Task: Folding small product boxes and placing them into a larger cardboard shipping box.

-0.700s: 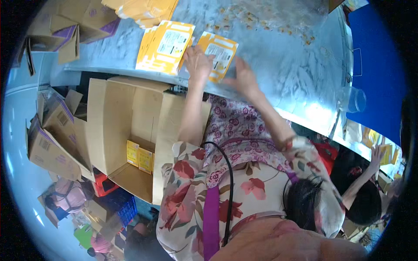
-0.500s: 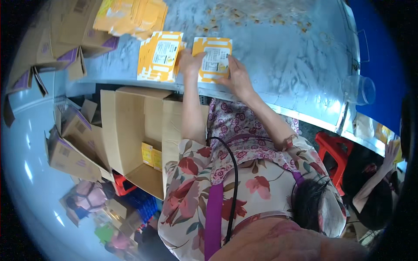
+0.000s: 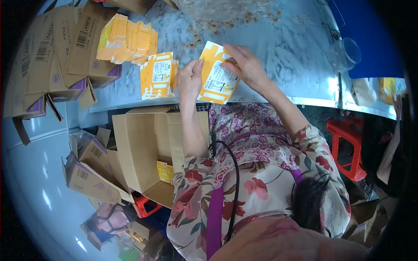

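A flat yellow-and-white printed carton blank is held tilted above the near edge of the metal table. My left hand grips its left edge, fingers curled and thumb along the side. On the upper right, my right hand is closed on the carton, its thumb lying over the printed white panel. A fanned stack of the same flat cartons lies just left of my left hand. Farther back on the left stands a taller pile of yellow cartons.
An open cardboard box with a few small yellow packs stands below the table edge. More brown boxes crowd the left. A clear plastic tub is at the right, a red stool below. Small brown bits lie at the back.
The carton has gone from upright on the tabletop to tilted in my hands. My right hand has moved up to its upper right edge. The whole view has shifted slightly.
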`<state>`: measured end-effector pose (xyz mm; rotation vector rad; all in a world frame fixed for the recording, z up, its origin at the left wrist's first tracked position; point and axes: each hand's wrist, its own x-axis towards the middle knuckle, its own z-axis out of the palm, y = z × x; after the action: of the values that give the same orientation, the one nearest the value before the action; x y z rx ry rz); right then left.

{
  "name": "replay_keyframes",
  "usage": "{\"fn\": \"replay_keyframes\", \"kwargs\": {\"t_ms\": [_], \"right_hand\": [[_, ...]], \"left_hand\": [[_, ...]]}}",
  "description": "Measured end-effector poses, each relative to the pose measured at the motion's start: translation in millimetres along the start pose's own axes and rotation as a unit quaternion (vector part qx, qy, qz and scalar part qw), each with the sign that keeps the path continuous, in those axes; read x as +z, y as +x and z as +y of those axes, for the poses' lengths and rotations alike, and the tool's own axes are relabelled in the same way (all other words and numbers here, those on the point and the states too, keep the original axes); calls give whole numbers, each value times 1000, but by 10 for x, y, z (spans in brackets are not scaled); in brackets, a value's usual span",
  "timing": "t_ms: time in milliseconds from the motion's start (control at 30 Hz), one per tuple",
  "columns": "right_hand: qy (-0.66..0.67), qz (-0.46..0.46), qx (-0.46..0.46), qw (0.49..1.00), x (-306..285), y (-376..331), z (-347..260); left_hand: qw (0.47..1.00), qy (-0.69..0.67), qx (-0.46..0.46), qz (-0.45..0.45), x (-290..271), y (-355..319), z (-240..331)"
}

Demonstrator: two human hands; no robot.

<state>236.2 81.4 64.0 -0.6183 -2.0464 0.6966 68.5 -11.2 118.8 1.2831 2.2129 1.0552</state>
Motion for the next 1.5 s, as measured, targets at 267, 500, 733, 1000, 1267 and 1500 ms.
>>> {"fn": "replay_keyframes", "kwargs": {"t_ms": [267, 500, 733, 1000, 1267, 1500], "right_hand": [[63, -135, 83, 985, -284, -681, -165], [168, -282, 326, 886, -503, -869, -333], [463, -275, 460, 706, -602, -1203, -245], [463, -333, 450, 687, -628, -1327, -490], [426, -271, 283, 815, -760, -935, -532], [340, -378, 213, 834, -911, -642, -512]], "left_hand": [[996, 20, -37, -80, 177, -523, -131], [987, 37, -25, -152, 214, -872, -179], [983, 3, -1, -186, 130, -1078, -181], [982, 24, 117, -149, 71, -1110, 21], [938, 125, 284, -158, 212, -1155, -27], [948, -51, 159, -272, 157, -1215, 126]]}}
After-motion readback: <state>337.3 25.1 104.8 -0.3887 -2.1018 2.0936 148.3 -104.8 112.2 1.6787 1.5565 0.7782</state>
